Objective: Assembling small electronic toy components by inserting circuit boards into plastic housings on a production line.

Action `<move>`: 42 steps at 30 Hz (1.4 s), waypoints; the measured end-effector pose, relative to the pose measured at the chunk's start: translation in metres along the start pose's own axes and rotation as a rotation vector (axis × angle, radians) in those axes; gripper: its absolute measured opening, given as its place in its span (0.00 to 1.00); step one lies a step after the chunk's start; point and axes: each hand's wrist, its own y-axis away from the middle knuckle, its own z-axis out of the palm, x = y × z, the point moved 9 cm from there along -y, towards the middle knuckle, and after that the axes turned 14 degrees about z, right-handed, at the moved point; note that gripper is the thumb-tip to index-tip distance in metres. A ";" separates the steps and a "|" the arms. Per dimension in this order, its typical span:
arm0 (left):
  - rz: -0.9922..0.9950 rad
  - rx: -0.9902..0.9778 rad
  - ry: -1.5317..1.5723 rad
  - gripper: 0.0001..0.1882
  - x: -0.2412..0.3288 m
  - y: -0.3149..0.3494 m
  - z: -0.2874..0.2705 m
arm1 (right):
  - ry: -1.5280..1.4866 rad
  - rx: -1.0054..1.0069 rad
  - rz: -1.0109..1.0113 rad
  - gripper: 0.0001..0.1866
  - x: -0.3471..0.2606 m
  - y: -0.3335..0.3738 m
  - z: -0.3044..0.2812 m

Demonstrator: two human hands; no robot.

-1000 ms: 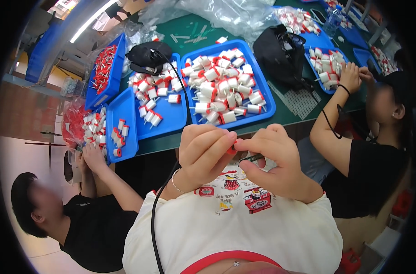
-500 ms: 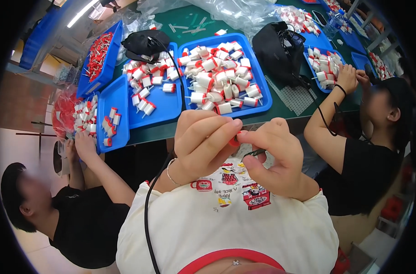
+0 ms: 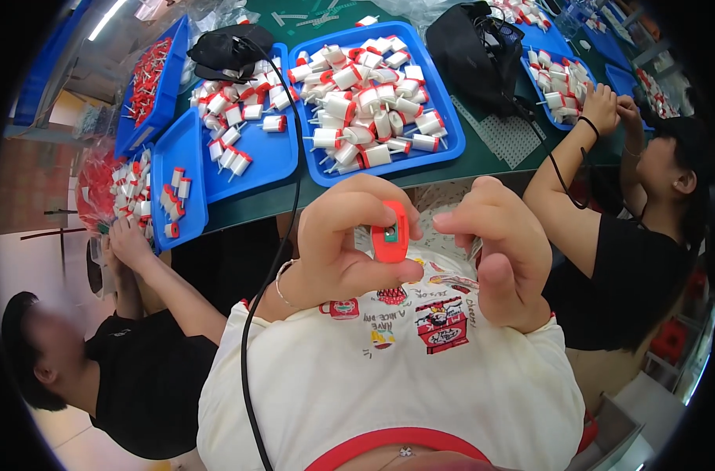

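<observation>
Above my shirt front, my left hand [image 3: 338, 239] pinches a red oval-ended part [image 3: 391, 235] between thumb and fingers. Its end face is turned up and shows a small green piece with a dark spot in the middle; the rest of the part is hidden by the hand. Just to the right, my right hand [image 3: 508, 243] hovers apart from it, with thumb and forefinger spread. Whether anything small lies in its curled fingers is hard to make out. Beyond both hands, a blue tray [image 3: 458, 153] holds a heap of white parts with red ends and thin prongs.
More blue trays [image 3: 283, 161] with similar parts stand to the left, near a blue bin [image 3: 165, 118] of red pieces. Two black bags [image 3: 471, 74] rest among them. A black cable [image 3: 251, 345] hangs past my left arm. Co-workers [image 3: 149, 377] sit on both sides.
My hands have drawn apart. The red part in my left hand has turned its end face up, and the dark strip seen at my right fingertips no longer shows there.
</observation>
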 end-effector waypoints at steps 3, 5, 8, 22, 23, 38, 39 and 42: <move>-0.109 0.072 0.338 0.27 -0.011 0.005 0.007 | 0.022 -0.010 -0.028 0.21 -0.002 -0.001 0.001; -0.146 -0.026 0.410 0.26 -0.011 0.003 0.014 | 0.057 -0.026 -0.058 0.20 -0.003 -0.001 0.003; -0.226 0.111 0.580 0.24 -0.018 0.012 0.016 | 0.054 -0.111 -0.084 0.18 -0.004 -0.002 0.010; -0.412 0.098 0.747 0.23 -0.023 0.020 0.028 | 0.097 -0.202 -0.152 0.15 0.003 -0.007 0.017; -0.434 0.107 0.767 0.22 -0.024 0.022 0.029 | 0.097 -0.205 -0.151 0.15 0.004 -0.006 0.018; -0.430 0.056 0.629 0.19 -0.024 0.019 0.026 | -0.134 -0.200 -0.081 0.14 0.011 -0.005 0.013; -0.431 0.058 0.630 0.19 -0.024 0.020 0.025 | -0.109 -0.228 -0.106 0.14 0.008 -0.005 0.013; -0.430 0.005 0.547 0.19 -0.025 0.020 0.025 | -0.057 -0.263 -0.156 0.15 0.002 -0.004 0.015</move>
